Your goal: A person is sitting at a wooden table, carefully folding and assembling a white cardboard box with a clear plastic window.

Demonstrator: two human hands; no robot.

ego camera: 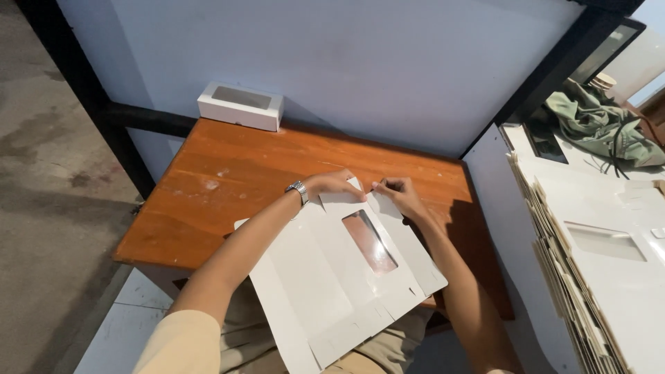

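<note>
Head view: a worn orange-brown wooden table [228, 180] stands against a pale blue wall [360, 62], with grey concrete floor [48, 180] to the left. At the table's far left corner sits an assembled white cardboard box with a clear window lid [240, 105]. To the right, a tall stack of flat white cardboard box blanks [596, 277] rests on a white surface, the top blank showing a rectangular window cut-out; beyond it, at far right, lies a crumpled green cloth [596, 121].

On the near right part of the table lies an unfolded white cardboard box blank with a clear rectangular window [346, 277], its near end overhanging the table edge above the person's lap. The left hand [336, 184], with a metal wristwatch [298, 191] on its wrist, is closed on the blank's far flap, fingers curled over the edge. The right hand [398, 194], just beside it, pinches the neighbouring far flap between thumb and fingertips. The two hands are near each other but apart.
</note>
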